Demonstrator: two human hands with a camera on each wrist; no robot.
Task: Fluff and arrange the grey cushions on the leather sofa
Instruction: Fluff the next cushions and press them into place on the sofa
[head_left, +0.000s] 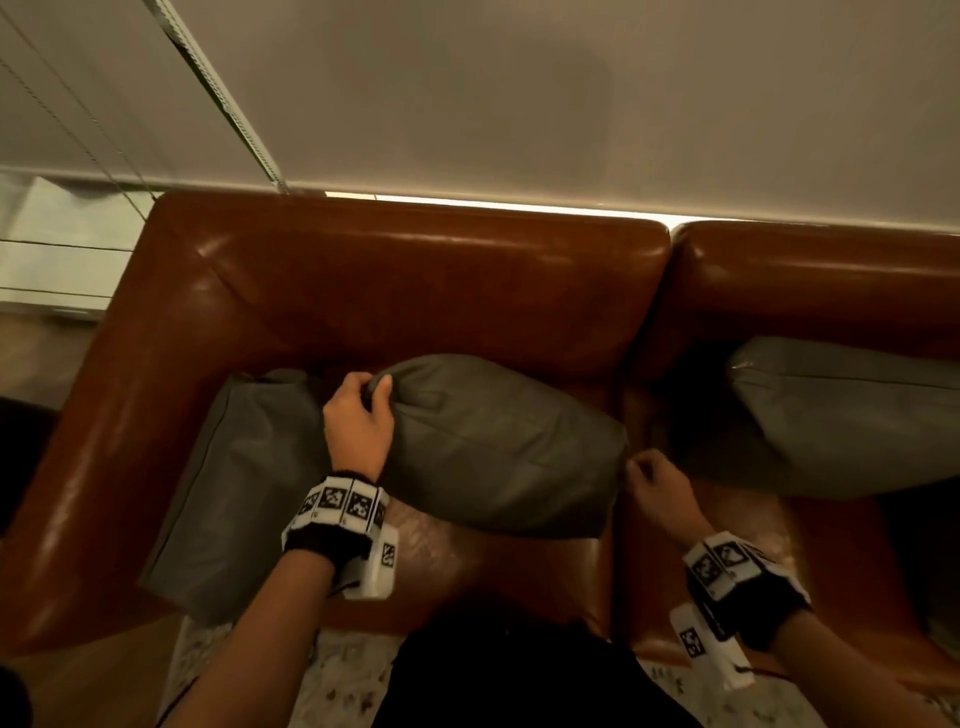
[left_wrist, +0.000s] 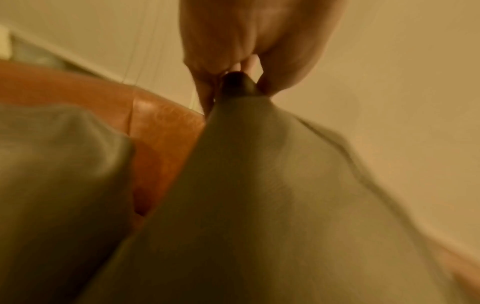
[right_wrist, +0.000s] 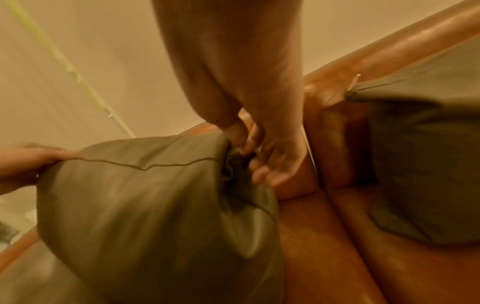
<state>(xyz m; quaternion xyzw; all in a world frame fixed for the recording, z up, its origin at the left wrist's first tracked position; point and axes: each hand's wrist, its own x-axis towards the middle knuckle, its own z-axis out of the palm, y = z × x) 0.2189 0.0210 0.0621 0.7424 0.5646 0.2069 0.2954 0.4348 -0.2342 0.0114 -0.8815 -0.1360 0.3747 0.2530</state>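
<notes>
A grey cushion (head_left: 498, 447) is held up over the seat of the brown leather sofa (head_left: 415, 280). My left hand (head_left: 363, 410) pinches its far left corner (left_wrist: 237, 84) between thumb and fingers. My right hand (head_left: 649, 483) grips the bunched right corner (right_wrist: 233, 158) of the same cushion (right_wrist: 145, 195). A second grey cushion (head_left: 234, 483) leans against the left armrest, beside my left hand, and shows in the left wrist view (left_wrist: 59, 164). A third grey cushion (head_left: 841, 415) lies on the neighbouring seat to the right (right_wrist: 428, 154).
The sofa backrest (head_left: 810, 270) runs along a pale wall (head_left: 519, 88). A window blind with a bead cord (head_left: 218, 88) hangs at the left. A speckled rug (head_left: 343, 675) covers the floor before the sofa. Bare seat leather (head_left: 467, 566) shows under the held cushion.
</notes>
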